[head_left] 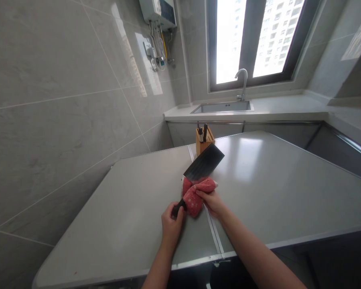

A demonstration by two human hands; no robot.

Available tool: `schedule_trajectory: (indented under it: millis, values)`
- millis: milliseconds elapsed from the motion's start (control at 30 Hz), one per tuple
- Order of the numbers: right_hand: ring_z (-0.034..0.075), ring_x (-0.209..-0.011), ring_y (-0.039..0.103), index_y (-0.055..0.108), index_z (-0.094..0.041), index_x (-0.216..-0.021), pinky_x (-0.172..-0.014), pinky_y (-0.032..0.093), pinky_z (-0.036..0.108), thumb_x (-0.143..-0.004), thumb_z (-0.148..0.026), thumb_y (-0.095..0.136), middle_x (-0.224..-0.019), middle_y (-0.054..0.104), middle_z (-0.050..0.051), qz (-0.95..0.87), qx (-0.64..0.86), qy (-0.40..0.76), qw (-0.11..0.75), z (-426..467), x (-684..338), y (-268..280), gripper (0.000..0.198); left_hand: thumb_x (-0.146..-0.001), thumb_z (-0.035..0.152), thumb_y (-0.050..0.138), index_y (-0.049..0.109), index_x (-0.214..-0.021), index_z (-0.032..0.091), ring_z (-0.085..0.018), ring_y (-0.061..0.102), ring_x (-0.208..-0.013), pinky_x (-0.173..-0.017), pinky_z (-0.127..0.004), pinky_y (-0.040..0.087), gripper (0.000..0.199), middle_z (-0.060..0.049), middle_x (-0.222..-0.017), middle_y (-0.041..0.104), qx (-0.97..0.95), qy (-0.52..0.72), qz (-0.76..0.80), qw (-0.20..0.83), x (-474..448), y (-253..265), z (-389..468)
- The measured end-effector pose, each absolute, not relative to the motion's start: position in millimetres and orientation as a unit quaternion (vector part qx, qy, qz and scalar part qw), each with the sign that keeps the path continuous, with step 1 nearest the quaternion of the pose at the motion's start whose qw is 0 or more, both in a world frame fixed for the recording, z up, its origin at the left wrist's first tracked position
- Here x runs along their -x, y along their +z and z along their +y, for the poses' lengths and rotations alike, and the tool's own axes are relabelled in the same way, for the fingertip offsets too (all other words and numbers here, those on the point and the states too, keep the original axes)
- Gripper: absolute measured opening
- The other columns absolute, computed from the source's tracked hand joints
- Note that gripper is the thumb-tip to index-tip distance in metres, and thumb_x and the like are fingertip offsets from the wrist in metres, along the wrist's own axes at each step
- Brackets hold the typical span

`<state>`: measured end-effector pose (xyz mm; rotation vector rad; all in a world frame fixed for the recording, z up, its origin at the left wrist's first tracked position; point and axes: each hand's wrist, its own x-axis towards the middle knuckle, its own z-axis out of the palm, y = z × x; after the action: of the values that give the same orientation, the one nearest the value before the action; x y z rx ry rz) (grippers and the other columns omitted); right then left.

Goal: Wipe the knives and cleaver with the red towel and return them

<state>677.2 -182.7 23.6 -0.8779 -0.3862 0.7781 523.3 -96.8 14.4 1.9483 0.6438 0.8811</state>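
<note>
My left hand (172,218) is closed round the black handle of a cleaver (205,162), whose broad dark blade points away and to the right above the table. A red cloth (195,200) with pale spots wraps the part where the blade meets the handle, hiding it. Pinched in my right hand (211,200) is that same cloth, pressed against the cleaver. Just beyond the blade's tip stands a wooden knife block (200,146), holding a few dark-handled tools.
The pale folding table (132,200) has a metal seam down its middle. Behind it runs a white counter (282,105) with a sink (222,106) and a faucet (243,84) under the window. A water heater (159,14) hangs on the tiled wall at left.
</note>
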Motion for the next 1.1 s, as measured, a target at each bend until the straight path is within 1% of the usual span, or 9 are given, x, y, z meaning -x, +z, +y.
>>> schedule_trajectory:
  millis: [100, 200, 367, 500, 667, 767, 933, 1100]
  values:
    - [0.026, -0.091, 0.066, 0.068, -0.020, -0.085, -0.090, 0.049, 0.042, -0.056, -0.031, 0.084, -0.088, 0.072, 0.004, -0.160, 0.399, 0.355, 0.830, -183, -681, 25, 0.035, -0.089, 0.042, 0.045, 0.056, -0.074, 0.016, -0.013, 0.048, -0.055, -0.052, -0.022, 0.037, 0.031, 0.002, -0.059, 0.053, -0.787, 0.347, 0.260, 0.440, -521, 12, -96]
    - [0.025, -0.089, 0.066, 0.068, -0.020, -0.083, -0.089, 0.049, 0.041, -0.055, -0.030, 0.084, -0.087, 0.071, 0.004, -0.153, 0.387, 0.357, 0.836, -183, -682, 25, 0.034, -0.090, 0.042, 0.043, 0.053, -0.073, 0.017, -0.012, 0.044, -0.053, -0.051, -0.022, 0.034, 0.032, 0.003, -0.058, 0.049, -0.791, 0.342, 0.258, 0.437, -520, 10, -96]
    - [0.024, -0.092, 0.065, 0.067, -0.021, -0.085, -0.090, 0.048, 0.039, -0.059, -0.031, 0.082, -0.090, 0.071, 0.003, -0.147, 0.375, 0.359, 0.842, -182, -681, 23, 0.032, -0.088, 0.044, 0.046, 0.052, -0.073, 0.017, -0.011, 0.042, -0.050, -0.050, -0.021, 0.033, 0.032, 0.004, -0.056, 0.048, -0.789, 0.309, 0.247, 0.470, -522, 9, -95]
    - [0.025, -0.093, 0.065, 0.066, -0.021, -0.084, -0.091, 0.048, 0.039, -0.058, -0.035, 0.082, -0.090, 0.071, 0.004, -0.136, 0.375, 0.357, 0.845, -181, -681, 22, 0.035, -0.087, 0.044, 0.048, 0.052, -0.074, 0.017, -0.011, 0.042, -0.050, -0.050, -0.021, 0.031, 0.030, 0.005, -0.056, 0.048, -0.794, 0.273, 0.239, 0.489, -524, 10, -96]
    - [0.026, -0.095, 0.065, 0.066, -0.021, -0.085, -0.094, 0.047, 0.041, -0.056, -0.036, 0.083, -0.091, 0.071, 0.004, -0.135, 0.379, 0.351, 0.845, -182, -681, 26, 0.037, -0.085, 0.042, 0.052, 0.056, -0.078, 0.016, -0.011, 0.039, -0.054, -0.052, -0.022, 0.029, 0.028, 0.004, -0.059, 0.045, -0.829, 0.226, 0.206, 0.468, -527, 12, -97]
    - [0.029, -0.101, 0.063, 0.067, -0.023, -0.090, -0.095, 0.047, 0.043, -0.058, -0.035, 0.082, -0.097, 0.071, 0.005, -0.158, 0.380, 0.358, 0.838, -183, -680, 29, 0.037, -0.085, 0.041, 0.053, 0.058, -0.082, 0.015, -0.012, 0.040, -0.055, -0.054, -0.023, 0.031, 0.026, 0.004, -0.061, 0.048, -0.844, 0.210, 0.197, 0.453, -527, 14, -99]
    - [0.029, -0.110, 0.060, 0.066, -0.023, -0.100, -0.098, 0.046, 0.043, -0.064, -0.031, 0.078, -0.107, 0.070, 0.005, -0.199, 0.382, 0.369, 0.823, -185, -678, 33, 0.039, -0.087, 0.038, 0.049, 0.058, -0.083, 0.015, -0.015, 0.048, -0.062, -0.060, -0.025, 0.036, 0.025, -0.001, -0.070, 0.058, -0.853, 0.225, 0.198, 0.427, -526, 18, -101]
    - [0.029, -0.106, 0.062, 0.069, -0.023, -0.094, -0.098, 0.046, 0.044, -0.062, -0.033, 0.080, -0.103, 0.072, 0.005, -0.188, 0.417, 0.359, 0.814, -184, -678, 29, 0.036, -0.089, 0.037, 0.046, 0.059, -0.084, 0.017, -0.018, 0.056, -0.068, -0.064, -0.028, 0.041, 0.024, -0.004, -0.076, 0.064, -0.854, 0.238, 0.196, 0.420, -526, 19, -101]
